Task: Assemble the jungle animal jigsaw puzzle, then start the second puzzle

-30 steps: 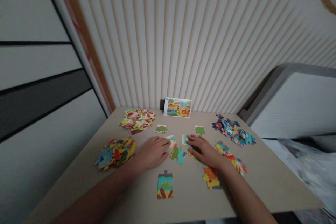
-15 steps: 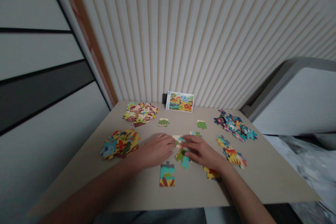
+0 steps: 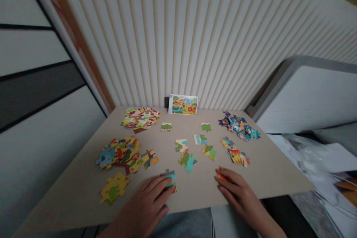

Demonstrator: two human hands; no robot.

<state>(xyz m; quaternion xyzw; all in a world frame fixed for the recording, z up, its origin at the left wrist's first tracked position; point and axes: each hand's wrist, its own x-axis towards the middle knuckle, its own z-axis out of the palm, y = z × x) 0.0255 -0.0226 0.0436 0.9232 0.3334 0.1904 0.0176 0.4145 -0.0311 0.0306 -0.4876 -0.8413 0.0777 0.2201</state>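
My left hand (image 3: 152, 200) lies at the table's front with its fingers stretched over a jigsaw puzzle piece (image 3: 168, 174) in grey and teal. Most of that piece is hidden under the fingers. On the right, my right hand (image 3: 240, 193) pinches an orange puzzle piece (image 3: 220, 175) at the fingertips, low over the table or touching it. Between and beyond the hands lie a green and teal piece (image 3: 188, 161), a cream and green piece (image 3: 181, 145), a yellow and green piece (image 3: 209, 152) and a pale blue piece (image 3: 200, 139).
A picture card (image 3: 183, 105) leans at the back. Heaps of puzzle pieces lie at back left (image 3: 141, 118), at left (image 3: 119, 152) and at back right (image 3: 240, 125). Tiger-striped pieces (image 3: 238, 157) are at right, yellow pieces (image 3: 114, 187) at front left. A pleated wall closes the back.
Both hands have drawn back from the middle pieces towards the front edge. My left hand now covers the frog piece; my right has taken hold of an orange piece. The view has shifted slightly.
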